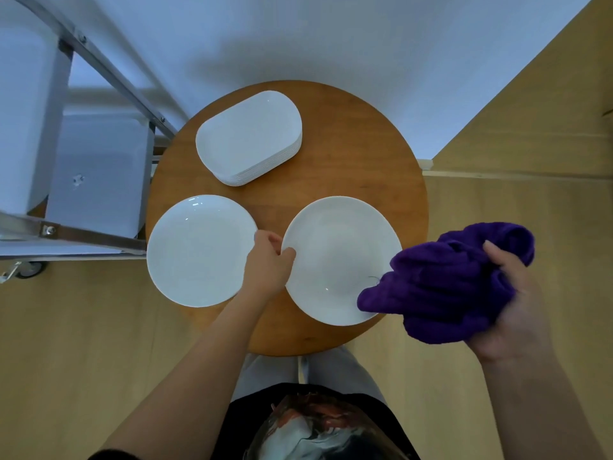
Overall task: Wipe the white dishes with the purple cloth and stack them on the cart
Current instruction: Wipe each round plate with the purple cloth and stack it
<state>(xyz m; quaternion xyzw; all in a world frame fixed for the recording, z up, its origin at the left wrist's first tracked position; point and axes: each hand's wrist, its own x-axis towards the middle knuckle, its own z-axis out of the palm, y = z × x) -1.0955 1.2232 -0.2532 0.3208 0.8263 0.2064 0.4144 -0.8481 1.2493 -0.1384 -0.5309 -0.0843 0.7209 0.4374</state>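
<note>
The left hand point(268, 260) pinches the right plate's point(338, 257) left rim, apparently thumb on top; the right hand point(510, 293) grips the cloth point(444, 283) over the plate's near-right edge.

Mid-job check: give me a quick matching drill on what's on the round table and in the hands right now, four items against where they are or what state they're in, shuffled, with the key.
Items
1. purple cloth
2. right round plate
3. left round plate
4. stack of oblong plates

Places or states
A. at the far side of the wooden table, untouched
B. bunched in the right hand
C. its rim pinched by the left hand
D. flat on the table nearest the cart, not gripped

Pairs: 1-B, 2-C, 3-D, 4-A
</note>
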